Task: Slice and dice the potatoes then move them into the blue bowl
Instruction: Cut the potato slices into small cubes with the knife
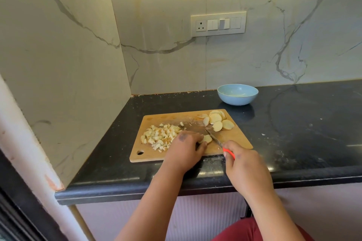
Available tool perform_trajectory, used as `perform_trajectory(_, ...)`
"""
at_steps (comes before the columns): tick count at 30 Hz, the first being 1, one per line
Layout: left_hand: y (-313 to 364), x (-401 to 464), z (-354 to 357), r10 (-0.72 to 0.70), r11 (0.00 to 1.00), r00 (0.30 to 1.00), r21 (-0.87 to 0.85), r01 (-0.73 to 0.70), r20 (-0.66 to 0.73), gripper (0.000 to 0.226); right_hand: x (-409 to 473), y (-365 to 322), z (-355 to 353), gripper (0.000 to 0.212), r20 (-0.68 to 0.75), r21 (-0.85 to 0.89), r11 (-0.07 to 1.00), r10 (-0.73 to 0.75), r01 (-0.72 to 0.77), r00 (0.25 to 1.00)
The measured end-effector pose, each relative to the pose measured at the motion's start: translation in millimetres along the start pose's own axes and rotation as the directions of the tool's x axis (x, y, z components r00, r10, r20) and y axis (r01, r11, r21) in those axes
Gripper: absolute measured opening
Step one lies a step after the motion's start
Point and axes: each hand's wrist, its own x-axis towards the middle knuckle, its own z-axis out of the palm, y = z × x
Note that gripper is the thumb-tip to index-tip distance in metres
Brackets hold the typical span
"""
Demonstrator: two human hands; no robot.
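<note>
On the black countertop (293, 123), backed by marble-look wall panels (274, 35) with a switch plate (218, 24), sits the wooden cutting board (237, 137), near the counter's front edge. Blue bowl (237, 94) is behind the board's far right corner, apart from it, close to the wall. I can't make out any potato in it.

On the board: diced potato pile (159, 136) on the left half, round potato slices (216, 120) overlapping in the far right corner.

My left hand (186, 148) is over the board's near middle, fingers curled down onto one potato slice (207, 138), pinning it flat; it sits just right of the diced pile. My right hand (242, 164) is at the board's near right edge, wrapped around the orange handle of the knife (214, 138). Blade angles up and left, lying against the right side of the held slice.

Red clothing (254, 229) at bottom of view.
</note>
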Motion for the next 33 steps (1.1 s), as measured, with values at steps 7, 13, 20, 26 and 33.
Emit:
perform_trajectory(7,-0.6,0.7,0.0,-0.024,0.999,1.000,-0.027,0.025,0.014,0.037,-2.5,-0.2,-0.8,0.014,-0.100,0.156,0.988,0.015,0.001,0.995)
perform_trajectory(13,0.1,1.9,0.4,-0.046,0.996,0.999,-0.069,0.047,0.013,0.029,-5.6,-4.0,-1.5,0.014,0.039,0.019,1.000,0.001,-0.001,0.999)
perform_trajectory(20,3.3,1.1,-1.7,-0.056,0.996,0.998,-0.067,0.058,0.018,0.028,11.6,-8.5,8.4,0.014,0.108,-0.071,0.997,0.037,-0.030,0.993)
perform_trajectory(26,4.9,-2.7,-2.7,-0.070,0.995,0.997,-0.074,0.067,-0.026,0.038,-0.5,-3.5,2.6,0.014,-0.060,0.095,0.995,-0.026,0.031,0.998)
perform_trajectory(33,3.5,-3.4,-2.4,-0.048,0.998,0.988,0.034,0.053,-0.146,0.030,-2.5,-3.8,-1.6,0.012,0.036,0.052,0.997,-0.056,0.054,0.998)
